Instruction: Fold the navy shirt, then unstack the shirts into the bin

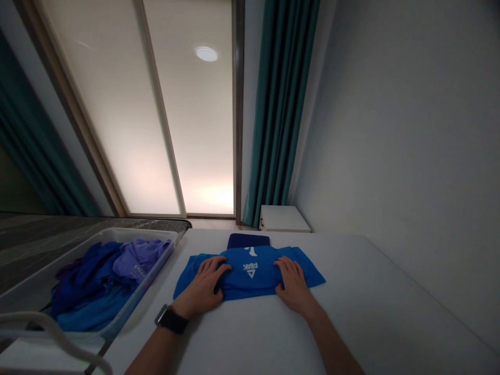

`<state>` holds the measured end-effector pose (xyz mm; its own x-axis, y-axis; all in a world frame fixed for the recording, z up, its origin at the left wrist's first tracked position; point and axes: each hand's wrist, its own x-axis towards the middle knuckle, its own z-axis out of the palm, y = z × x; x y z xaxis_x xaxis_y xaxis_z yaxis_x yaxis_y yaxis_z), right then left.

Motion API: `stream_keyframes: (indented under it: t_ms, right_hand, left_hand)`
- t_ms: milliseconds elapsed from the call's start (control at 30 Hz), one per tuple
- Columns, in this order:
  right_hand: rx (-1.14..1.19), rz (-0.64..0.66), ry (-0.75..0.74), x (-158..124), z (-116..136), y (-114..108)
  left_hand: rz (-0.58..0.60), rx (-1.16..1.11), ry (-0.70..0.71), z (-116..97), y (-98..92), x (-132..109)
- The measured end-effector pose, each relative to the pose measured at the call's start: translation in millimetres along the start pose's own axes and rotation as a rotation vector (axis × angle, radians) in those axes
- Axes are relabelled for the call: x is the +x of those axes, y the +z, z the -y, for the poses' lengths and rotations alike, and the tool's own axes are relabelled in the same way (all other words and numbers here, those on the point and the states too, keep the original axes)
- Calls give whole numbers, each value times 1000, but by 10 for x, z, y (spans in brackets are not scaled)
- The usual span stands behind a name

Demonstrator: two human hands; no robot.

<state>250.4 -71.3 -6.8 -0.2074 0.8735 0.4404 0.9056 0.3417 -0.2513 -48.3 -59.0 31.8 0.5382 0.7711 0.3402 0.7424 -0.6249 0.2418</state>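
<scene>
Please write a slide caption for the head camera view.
Left hand and right hand lie flat on a blue shirt on a white surface, beside a bin of clothes.

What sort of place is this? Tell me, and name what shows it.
Probably a home bedroom: a white bed-like surface, teal curtains beside a frosted sliding door, and a small white cabinet in the corner. The left hand and right hand rest on a blue shirt.

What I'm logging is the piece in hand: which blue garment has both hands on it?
The bright blue shirt with the white logo: left hand and right hand rest on it. The navy piece behind it and the heaped clothes lie untouched.
</scene>
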Motion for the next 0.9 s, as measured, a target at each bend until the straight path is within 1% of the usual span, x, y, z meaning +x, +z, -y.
stream_keyframes:
  t_ms: [67,133,233,300,367,433,467,500,533,633,700,767,800,833,900]
  right_hand:
    - [11,-35,-1,26,-134,23]
    - [36,-89,1,70,-213,31]
    - [96,-222,6,120,-197,-23]
    - [130,-364,-13,111,-123,-97]
    - [140,-527,-47,72,-34,-171]
    - [127,-636,-74,37,37,-216]
    - [110,-651,-79,33,57,-223]
    - [88,-640,-74,42,63,-222]
    - [60,-606,-61,64,56,-214]
    - [-41,-481,35,178,-20,-176]
    - [-100,-458,126,240,-64,-161]
    - [-101,-464,159,251,-45,-160]
    - [-70,-446,127,234,-4,-162]
    - [-25,-405,64,206,57,-163]
    - [65,-255,-85,131,217,-159]
  left_hand:
    - [-10,4,-7,98,6,2]
    - [-46,-4,-15,180,12,25]
    - [-151,-73,-40,231,-1,63]
    - [-268,-173,-112,212,-30,73]
    - [-430,-277,-236,169,-67,73]
    - [-603,-348,-342,139,-95,77]
    - [-675,-365,-378,139,-100,83]
    - [-724,-370,-405,152,-98,92]
    - [-746,-363,-427,177,-89,103]
    - [-718,-240,-443,273,-48,126]
    - [-718,-116,-399,294,-31,123]
    - [-690,-66,-308,242,-28,111]
    - [-634,-80,-238,190,-28,104]
    - [-550,-104,-161,128,-27,98]
    - [-357,-142,-24,-1,-19,92]
